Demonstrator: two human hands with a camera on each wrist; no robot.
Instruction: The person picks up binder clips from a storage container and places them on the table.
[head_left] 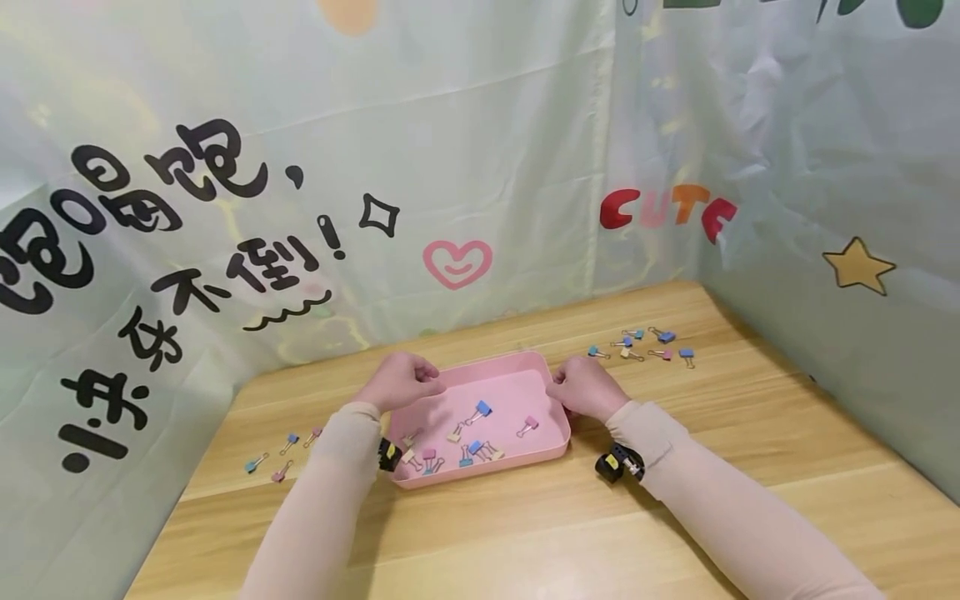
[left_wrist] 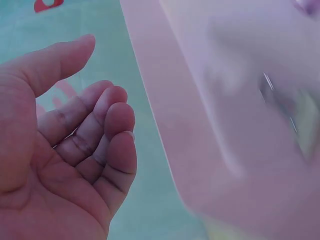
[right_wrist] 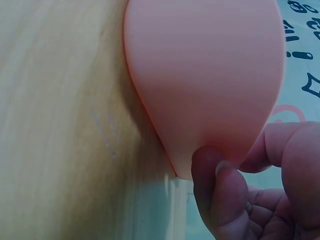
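Note:
A shallow pink tray (head_left: 495, 369) stands on the table with several small binder clips inside, among them a blue clip (head_left: 483, 408) and a pink clip (head_left: 531, 422). Its right rim is pinched by my right hand (head_left: 588, 387); the right wrist view has the thumb (right_wrist: 205, 170) against the outer wall and a finger over the rim. Near the tray's back left corner hovers my left hand (head_left: 401, 382), fingers loosely curled around nothing. In the left wrist view this hand (left_wrist: 75, 130) is apart from the tray wall (left_wrist: 155, 95), and a clip (left_wrist: 306, 122) inside is blurred.
Left of the tray lie several binder clips, including a teal one (head_left: 252, 467) and a pink one (head_left: 280, 476). Another loose group, with a blue clip (head_left: 687, 354), lies at the back right of the wooden table (head_left: 675, 517). Printed curtains (head_left: 517, 167) enclose the back and sides.

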